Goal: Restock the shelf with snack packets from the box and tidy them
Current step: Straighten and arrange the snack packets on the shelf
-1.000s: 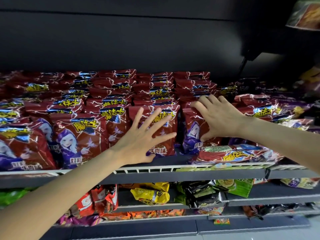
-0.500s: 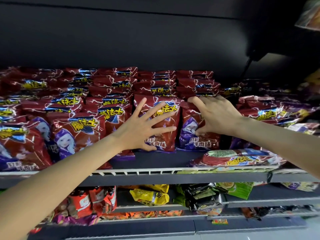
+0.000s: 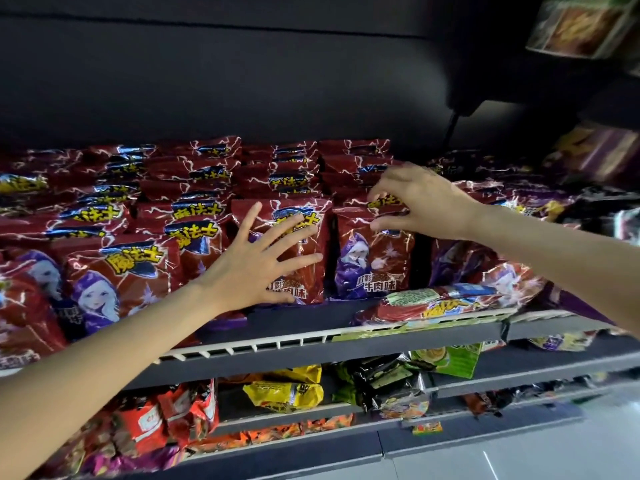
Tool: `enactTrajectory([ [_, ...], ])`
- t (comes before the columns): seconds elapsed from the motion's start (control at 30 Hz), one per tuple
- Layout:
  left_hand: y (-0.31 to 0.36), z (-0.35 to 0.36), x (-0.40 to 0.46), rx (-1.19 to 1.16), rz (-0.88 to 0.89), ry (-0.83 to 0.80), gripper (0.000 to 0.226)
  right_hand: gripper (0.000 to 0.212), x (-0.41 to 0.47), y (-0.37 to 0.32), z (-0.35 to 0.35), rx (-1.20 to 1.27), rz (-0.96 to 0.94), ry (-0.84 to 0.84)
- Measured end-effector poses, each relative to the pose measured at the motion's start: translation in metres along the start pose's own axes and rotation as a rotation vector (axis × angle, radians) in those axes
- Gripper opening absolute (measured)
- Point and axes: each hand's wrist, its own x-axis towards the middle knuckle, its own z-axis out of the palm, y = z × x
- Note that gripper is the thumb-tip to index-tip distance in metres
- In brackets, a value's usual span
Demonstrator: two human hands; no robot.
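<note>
Dark store shelf [image 3: 346, 351] holds rows of glossy red snack packets, upright, with yellow lettering and a purple-hooded figure. Left hand [image 3: 256, 263], fingers spread, presses flat on one front packet [image 3: 311, 237]; right hand [image 3: 420, 202] pinches the neighbouring packet [image 3: 374, 261] at its top edge.

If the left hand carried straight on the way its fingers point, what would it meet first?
Nothing new, most likely: the left hand, fingers spread and aimed up and right, already lies flat on the front red packet. Going on would push that packet into the row of red packets behind, though depth is unclear.
</note>
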Motion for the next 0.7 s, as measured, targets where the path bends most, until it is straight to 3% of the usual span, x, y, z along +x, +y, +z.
enactTrajectory([
  [0.1,0.004,-0.007,0.003,-0.068,-0.013,0.034,0.079,0.034,0.007,0.004,0.005,0.093,0.046,-0.026],
  [0.23,0.010,-0.016,0.007,-0.134,-0.072,0.091,0.069,0.034,0.018,0.001,0.009,0.088,0.114,-0.024],
  [0.37,0.016,-0.024,0.013,-0.245,-0.131,0.151,0.055,0.036,0.009,-0.002,-0.004,0.139,0.066,-0.014],
  [0.47,0.016,-0.027,0.017,-0.303,-0.148,0.207,0.048,0.027,-0.024,-0.007,-0.036,0.373,0.105,0.097],
  [0.57,0.018,-0.030,0.017,-0.361,-0.176,0.273,0.042,0.040,-0.083,-0.020,-0.062,0.616,0.123,0.177],
  [0.7,0.025,-0.042,0.021,-0.489,-0.231,0.354,0.033,0.033,-0.144,-0.028,-0.049,0.464,0.183,0.313],
])
